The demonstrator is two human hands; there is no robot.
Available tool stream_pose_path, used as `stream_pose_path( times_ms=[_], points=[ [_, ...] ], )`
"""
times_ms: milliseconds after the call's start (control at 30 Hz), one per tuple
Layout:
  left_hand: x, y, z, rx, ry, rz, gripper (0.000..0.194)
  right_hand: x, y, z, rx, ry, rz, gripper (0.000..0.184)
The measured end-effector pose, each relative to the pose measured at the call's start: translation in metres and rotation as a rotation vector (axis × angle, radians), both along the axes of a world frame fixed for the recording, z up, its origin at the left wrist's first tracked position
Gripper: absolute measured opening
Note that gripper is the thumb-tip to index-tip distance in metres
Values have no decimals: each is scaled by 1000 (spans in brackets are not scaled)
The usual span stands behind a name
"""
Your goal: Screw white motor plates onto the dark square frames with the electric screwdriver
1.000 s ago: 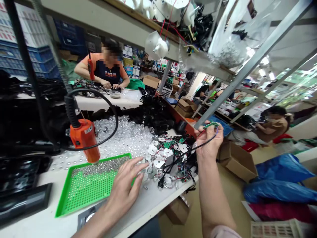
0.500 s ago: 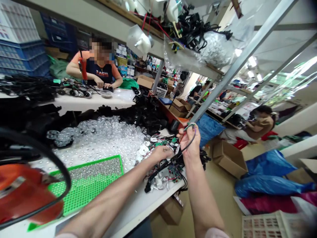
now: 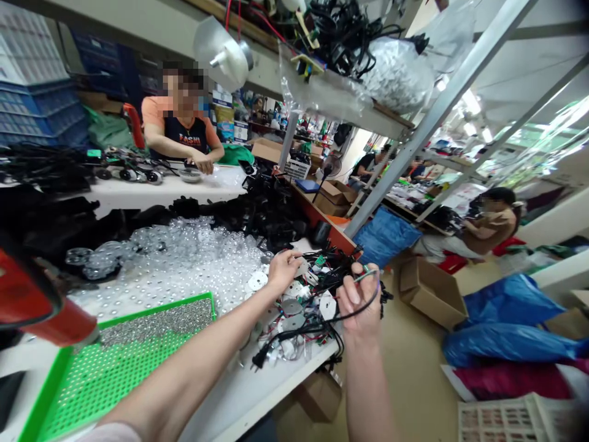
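My right hand (image 3: 358, 298) is closed around a thin black cable with a small green circuit board (image 3: 363, 277) at its end, just above the right side of the table. My left hand (image 3: 284, 270) rests with its fingers apart on the far side of a heap of wired white discs and small circuit boards (image 3: 299, 316). A black mains plug (image 3: 260, 360) lies at the heap's near edge. To the left, an orange power screwdriver (image 3: 50, 301) hangs above a green perforated tray (image 3: 133, 362) partly covered in small metal parts.
A large spread of clear plastic domes (image 3: 184, 258) and black cable bundles (image 3: 262, 212) lies beyond the heap. The white table's edge (image 3: 262, 393) runs close below my hands. A co-worker (image 3: 184, 132) sits across the far table, another (image 3: 492, 224) sits right. Overhead a shelf (image 3: 345, 101) holds parts.
My left hand has moved from beside the green tray onto the far side of the heap. My right hand has dropped lower with the cable, and the orange screwdriver has shifted left in view.
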State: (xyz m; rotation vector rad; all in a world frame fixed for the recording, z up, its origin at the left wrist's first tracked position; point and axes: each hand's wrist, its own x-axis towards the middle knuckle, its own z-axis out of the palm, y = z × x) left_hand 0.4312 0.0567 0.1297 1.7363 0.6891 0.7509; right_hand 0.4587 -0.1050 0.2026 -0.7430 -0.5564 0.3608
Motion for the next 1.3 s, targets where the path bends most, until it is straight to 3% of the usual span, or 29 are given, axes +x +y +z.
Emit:
stream_pose_path(
  times_ms=[200, 300, 367, 400, 467, 533, 600, 733, 833, 900, 967, 1033, 1100, 1200, 1300],
  points=[
    [-6, 0, -7, 38, 87, 2, 23, -12, -3, 25, 158, -6, 6, 13],
    [-25, -15, 5, 92, 77, -68, 29, -18, 4, 33, 148, 5, 59, 12],
    [-45, -32, 16, 77, 20, -200, 29, -26, 11, 34, 121, -9, 115, 11],
    [-56, -40, 21, 8, -24, -313, 31, -31, 16, 34, 117, -16, 141, 11],
    [-82, -56, 28, -318, -156, -597, 52, -41, 25, 32, 126, -19, 186, 11],
    [-107, -64, 34, -605, -237, -725, 63, -48, 35, 30, 134, -11, 238, 14],
    [-132, -65, 39, -691, -210, -677, 60, -50, 44, 28, 117, -26, 317, 17],
    [-177, -52, 53, -653, -66, -534, 53, -44, 57, 23, 34, -139, 513, 22],
    [-209, -46, 58, -647, 64, -579, 38, -42, 61, 23, -35, -267, 727, 16],
    [-226, -48, 56, -765, 98, -657, 38, -45, 62, 26, -83, -365, 896, 10],
    [-238, -53, 49, -957, 28, -676, 51, -52, 63, 31, -123, -466, 1040, 10],
    [-245, -60, 41, -1095, -78, -554, 61, -57, 64, 35, -148, -560, 1168, 12],
    [-250, -67, 35, -1112, -135, -309, 61, -58, 64, 36, -164, -627, 1254, 13],
    [-258, -76, 32, -950, -139, 54, 56, -54, 58, 25, -217, -644, 1260, 15],
    [-270, -83, 39, -719, -160, 278, 42, -59, 40, -3, -264, -490, 1144, 12]
  ],
)
